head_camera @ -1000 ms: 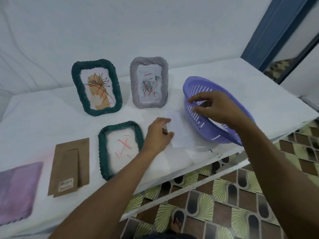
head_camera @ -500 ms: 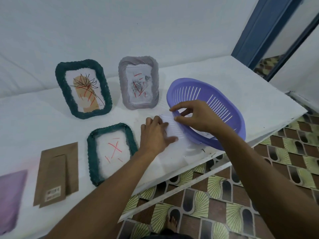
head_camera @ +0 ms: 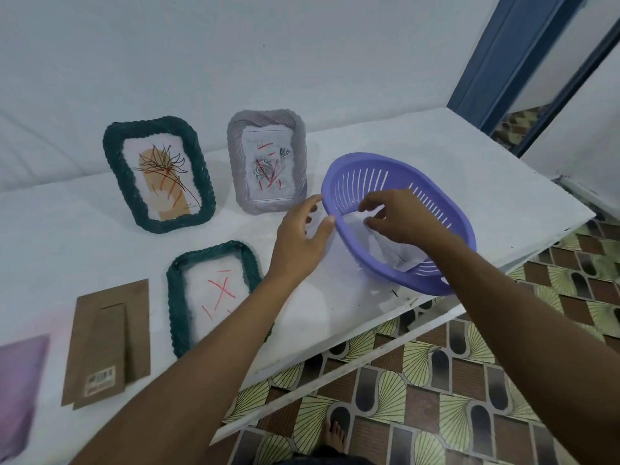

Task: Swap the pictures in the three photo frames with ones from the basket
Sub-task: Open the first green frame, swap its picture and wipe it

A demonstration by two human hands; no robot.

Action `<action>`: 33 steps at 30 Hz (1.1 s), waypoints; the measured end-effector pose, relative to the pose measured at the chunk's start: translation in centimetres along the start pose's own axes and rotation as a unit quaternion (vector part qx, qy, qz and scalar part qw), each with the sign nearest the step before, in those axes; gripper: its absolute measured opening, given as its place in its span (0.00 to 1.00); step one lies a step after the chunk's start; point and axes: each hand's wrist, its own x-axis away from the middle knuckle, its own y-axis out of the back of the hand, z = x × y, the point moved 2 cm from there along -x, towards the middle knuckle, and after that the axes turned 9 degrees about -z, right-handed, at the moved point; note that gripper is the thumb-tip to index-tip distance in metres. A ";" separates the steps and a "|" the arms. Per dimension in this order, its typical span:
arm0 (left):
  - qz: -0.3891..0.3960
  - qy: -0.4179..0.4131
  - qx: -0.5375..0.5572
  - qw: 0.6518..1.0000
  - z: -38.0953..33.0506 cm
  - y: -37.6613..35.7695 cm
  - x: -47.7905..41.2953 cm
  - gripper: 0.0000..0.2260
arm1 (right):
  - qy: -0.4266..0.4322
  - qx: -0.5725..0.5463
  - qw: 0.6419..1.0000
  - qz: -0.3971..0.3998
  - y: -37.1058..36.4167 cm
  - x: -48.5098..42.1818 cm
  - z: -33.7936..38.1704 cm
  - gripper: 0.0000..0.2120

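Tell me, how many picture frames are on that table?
3. A dark green frame stands at the back left, a grey frame stands beside it, and another green frame lies flat in front, partly covered by an arm.

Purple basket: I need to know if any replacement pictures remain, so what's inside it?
White paper lies in the purple basket, with the right hand reaching into it. How many sheets, and what is printed on them, cannot be seen; the hand covers part.

Two bare forearms, no sleeves, rings or watch; left grip point(head_camera: 299, 239), right grip point(head_camera: 399, 219); bare foot point(head_camera: 333, 434).
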 end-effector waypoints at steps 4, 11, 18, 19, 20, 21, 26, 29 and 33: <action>0.035 -0.044 -0.033 0.998 -0.9 -0.8 -0.4 0.18 | 0.001 0.079 0.994 0.073 -1.9 -0.3 -0.4 0.21; 0.024 -0.057 -0.056 0.996 -0.7 -0.8 -0.3 0.18 | 0.009 0.091 0.994 0.055 -2.9 -0.4 -0.6 0.26; 0.026 -0.058 -0.053 0.997 -0.7 -0.8 -0.3 0.18 | -0.032 -0.003 0.999 0.040 -1.7 -0.4 -1.0 0.17; 0.025 -0.060 -0.051 0.997 -0.7 -0.8 -0.3 0.18 | -0.039 -0.019 0.999 0.032 -1.5 -0.4 -1.1 0.17; 0.024 -0.062 -0.049 0.997 -0.6 -0.8 -0.3 0.18 | -0.044 -0.033 0.998 0.023 -1.3 -0.3 -1.1 0.16; 0.024 -0.062 -0.044 0.997 -0.6 -0.8 -0.3 0.18 | -0.051 -0.048 0.997 0.015 -1.0 -0.2 -1.1 0.16; 0.027 -0.037 0.005 0.999 -0.8 -0.3 -0.5 0.20 | -0.093 -0.191 0.977 -0.023 1.6 -0.1 0.4 0.16; 0.008 -0.001 0.093 0.996 -1.7 1.4 -0.5 0.21 | -0.080 -0.395 0.914 -0.045 3.8 0.3 3.4 0.18; -0.022 0.063 0.251 0.966 -2.4 5.1 0.1 0.19 | -0.060 -0.542 0.836 -0.061 4.0 0.8 8.2 0.19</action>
